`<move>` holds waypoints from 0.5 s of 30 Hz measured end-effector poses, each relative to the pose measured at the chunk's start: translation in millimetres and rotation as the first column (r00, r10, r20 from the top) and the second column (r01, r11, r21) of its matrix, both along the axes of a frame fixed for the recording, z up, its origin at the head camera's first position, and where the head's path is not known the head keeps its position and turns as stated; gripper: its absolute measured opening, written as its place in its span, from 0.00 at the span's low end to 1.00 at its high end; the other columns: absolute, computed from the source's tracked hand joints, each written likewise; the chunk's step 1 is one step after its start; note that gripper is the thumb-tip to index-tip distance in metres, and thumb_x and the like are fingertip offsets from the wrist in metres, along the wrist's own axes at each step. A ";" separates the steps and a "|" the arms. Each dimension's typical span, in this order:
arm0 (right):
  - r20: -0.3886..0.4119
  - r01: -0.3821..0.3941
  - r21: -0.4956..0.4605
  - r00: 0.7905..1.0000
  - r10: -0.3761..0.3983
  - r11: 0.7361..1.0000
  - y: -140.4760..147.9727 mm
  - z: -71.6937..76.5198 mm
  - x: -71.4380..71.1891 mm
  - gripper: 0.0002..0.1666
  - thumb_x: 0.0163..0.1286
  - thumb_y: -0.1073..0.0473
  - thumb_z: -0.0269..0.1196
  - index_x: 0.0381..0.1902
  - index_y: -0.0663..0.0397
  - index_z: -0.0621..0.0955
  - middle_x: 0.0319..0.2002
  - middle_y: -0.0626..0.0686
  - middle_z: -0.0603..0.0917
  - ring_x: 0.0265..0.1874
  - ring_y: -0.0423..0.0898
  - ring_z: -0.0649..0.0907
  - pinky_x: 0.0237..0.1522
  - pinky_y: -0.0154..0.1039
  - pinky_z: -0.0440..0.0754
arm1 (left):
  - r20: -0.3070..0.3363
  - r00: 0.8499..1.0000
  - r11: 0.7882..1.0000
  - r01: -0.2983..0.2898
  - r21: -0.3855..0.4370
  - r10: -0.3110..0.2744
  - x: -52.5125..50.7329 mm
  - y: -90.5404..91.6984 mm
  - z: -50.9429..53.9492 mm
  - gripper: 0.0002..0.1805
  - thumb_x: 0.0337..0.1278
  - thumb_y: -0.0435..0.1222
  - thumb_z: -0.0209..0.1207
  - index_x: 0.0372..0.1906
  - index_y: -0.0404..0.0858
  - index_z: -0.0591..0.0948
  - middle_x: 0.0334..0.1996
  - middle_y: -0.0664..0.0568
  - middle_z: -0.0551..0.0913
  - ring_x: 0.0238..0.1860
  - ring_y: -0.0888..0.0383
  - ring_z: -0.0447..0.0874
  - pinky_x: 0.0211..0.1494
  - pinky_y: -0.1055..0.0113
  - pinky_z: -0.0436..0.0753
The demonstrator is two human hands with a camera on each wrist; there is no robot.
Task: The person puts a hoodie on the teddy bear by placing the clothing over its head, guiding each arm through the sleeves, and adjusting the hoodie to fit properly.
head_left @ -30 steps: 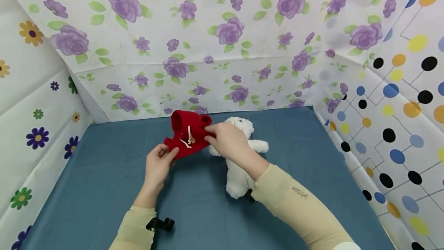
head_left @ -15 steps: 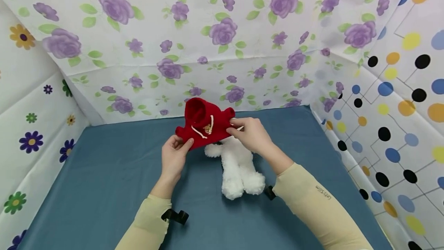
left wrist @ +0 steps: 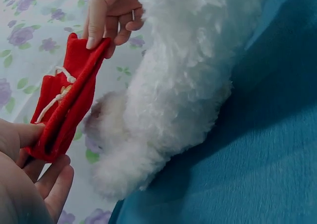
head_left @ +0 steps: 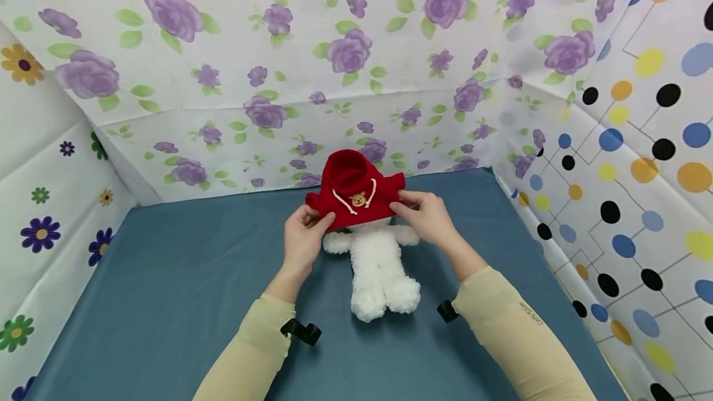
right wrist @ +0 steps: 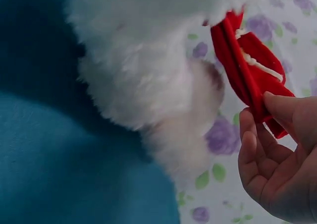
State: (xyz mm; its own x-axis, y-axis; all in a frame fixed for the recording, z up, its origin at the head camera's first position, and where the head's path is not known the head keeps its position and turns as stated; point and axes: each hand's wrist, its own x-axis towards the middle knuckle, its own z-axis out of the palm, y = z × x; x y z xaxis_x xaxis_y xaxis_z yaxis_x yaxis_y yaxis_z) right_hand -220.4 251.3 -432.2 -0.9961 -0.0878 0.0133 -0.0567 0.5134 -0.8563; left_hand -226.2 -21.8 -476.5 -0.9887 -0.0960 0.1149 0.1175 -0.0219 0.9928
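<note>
A small red hoodie (head_left: 362, 200) with white drawstrings and a bear-face patch is stretched between both hands, its hem toward me. The left hand (head_left: 303, 237) pinches the hem's left corner between thumb and fingers. At the right corner, the right hand (head_left: 429, 218) pinches the hem the same way. Below the hoodie, a white plush toy (head_left: 379, 265) lies on its back with its legs toward me; the hoodie hides its head in the head view. The left wrist view shows the hoodie (left wrist: 67, 95) held apart from the fluffy toy (left wrist: 183, 75).
A blue cloth (head_left: 184, 283) covers the table. Behind it stands a flowered white curtain (head_left: 223, 79), with a dotted curtain (head_left: 635, 190) on the right and a daisy-patterned one (head_left: 50, 203) on the left. Black wrist mounts (head_left: 301, 331) sit on the forearms.
Both hands have carried the hoodie to the right, over the toy's head. The hoodie has levelled out, and the right hand no longer covers the toy's body.
</note>
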 end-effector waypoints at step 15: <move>0.106 0.123 -0.035 0.987 -0.119 0.992 17.6 -46.0 -2.1 0.39 0.82 0.44 0.63 0.80 0.59 0.70 0.69 0.62 0.80 0.67 0.60 0.80 0.63 0.58 0.81 | 0.088 0.994 0.993 0.069 -0.092 -0.061 -6.7 17.1 -16.1 0.11 0.71 0.38 0.70 0.44 0.34 0.82 0.46 0.43 0.86 0.47 0.52 0.82 0.50 0.66 0.81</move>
State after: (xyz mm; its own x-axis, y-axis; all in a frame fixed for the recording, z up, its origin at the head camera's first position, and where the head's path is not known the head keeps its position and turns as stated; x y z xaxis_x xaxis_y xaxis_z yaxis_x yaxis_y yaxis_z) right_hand -222.5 269.0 -478.3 -0.9955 0.0322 -0.0890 0.0936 0.4753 -0.8748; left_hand -232.8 -4.7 -492.6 -0.9991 -0.0240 0.0358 0.0341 0.0680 0.9971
